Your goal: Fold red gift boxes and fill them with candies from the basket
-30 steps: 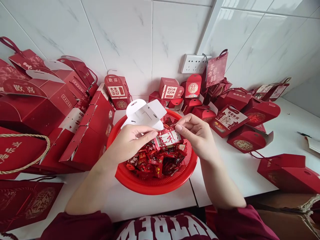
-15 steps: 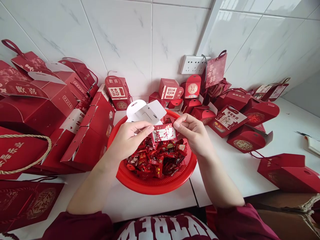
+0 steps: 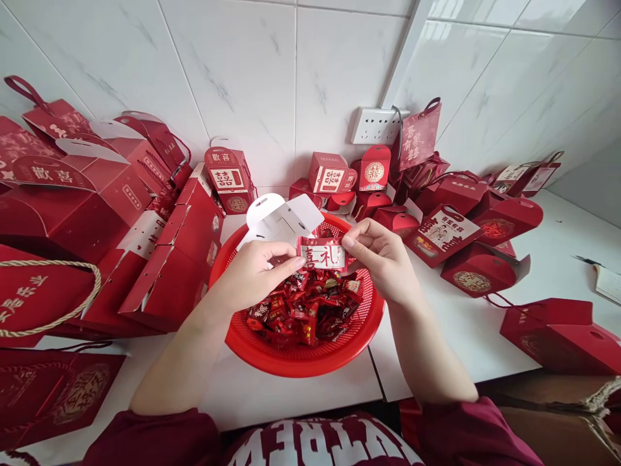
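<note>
Between my two hands is a small red and white candy packet [image 3: 322, 255] with red characters on its front. My left hand [image 3: 259, 270] pinches its left end between thumb and fingers. The right end is pinched by my right hand [image 3: 376, 255]. Below the packet, a round red plastic basket [image 3: 303, 369] holds many red-wrapped candies [image 3: 295, 310]. An unfolded gift box [image 3: 281, 219], its white inside showing, rests at the basket's far rim behind my left hand; its lower part is hidden.
Red gift boxes [image 3: 167, 259] crowd the left of the white table [image 3: 301, 404]. More boxes [image 3: 480, 272] stand along the wall and on the right. A power strip [image 3: 376, 126] is fixed to the tiled wall. At lower right sits a cardboard box [image 3: 548, 414].
The candy packet has shifted slightly to the right and its front now lies flatter and more readable. My hands still hold both ends; the rest stays put.
</note>
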The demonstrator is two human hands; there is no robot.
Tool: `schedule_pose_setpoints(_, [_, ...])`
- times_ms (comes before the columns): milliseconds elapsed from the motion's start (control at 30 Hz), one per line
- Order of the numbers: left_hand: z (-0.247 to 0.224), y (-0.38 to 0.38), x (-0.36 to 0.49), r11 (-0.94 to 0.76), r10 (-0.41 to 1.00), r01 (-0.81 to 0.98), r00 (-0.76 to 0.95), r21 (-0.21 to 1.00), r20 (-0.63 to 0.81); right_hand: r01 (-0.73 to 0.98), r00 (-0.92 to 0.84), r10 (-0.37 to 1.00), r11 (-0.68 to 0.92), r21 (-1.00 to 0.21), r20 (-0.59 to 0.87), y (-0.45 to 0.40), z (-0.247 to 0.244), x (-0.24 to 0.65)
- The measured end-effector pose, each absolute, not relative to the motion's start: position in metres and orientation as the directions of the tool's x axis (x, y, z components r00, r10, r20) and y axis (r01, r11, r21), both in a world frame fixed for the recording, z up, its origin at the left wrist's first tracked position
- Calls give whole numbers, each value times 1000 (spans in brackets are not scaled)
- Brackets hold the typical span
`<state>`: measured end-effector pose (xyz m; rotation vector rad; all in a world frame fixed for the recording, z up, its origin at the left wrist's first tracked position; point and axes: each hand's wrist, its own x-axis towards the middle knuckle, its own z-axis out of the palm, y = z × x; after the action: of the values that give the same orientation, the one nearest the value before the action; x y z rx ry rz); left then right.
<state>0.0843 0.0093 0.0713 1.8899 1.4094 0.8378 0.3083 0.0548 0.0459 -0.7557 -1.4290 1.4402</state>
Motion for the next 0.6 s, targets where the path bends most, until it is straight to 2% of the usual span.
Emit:
schedule_pose_setpoints(300, [76,4,79,-258,935,497,343,828,85,-181,-423,885,128,-975,194,57,43,309])
schedule_pose_setpoints(433, [81,1,79,-291,927,496,357,818,113,-145,-418,885,159,-977,206,58,44,308])
schedule_pose_setpoints(533, [80,1,80,-344,921,580,362,738,144,-55,-423,872,247,-967,247,57,47,311])
schedule_pose_setpoints(600, [78,1,80,-391,904,664,406,637,131,64,-530,803,360,-931,274,55,51,316])
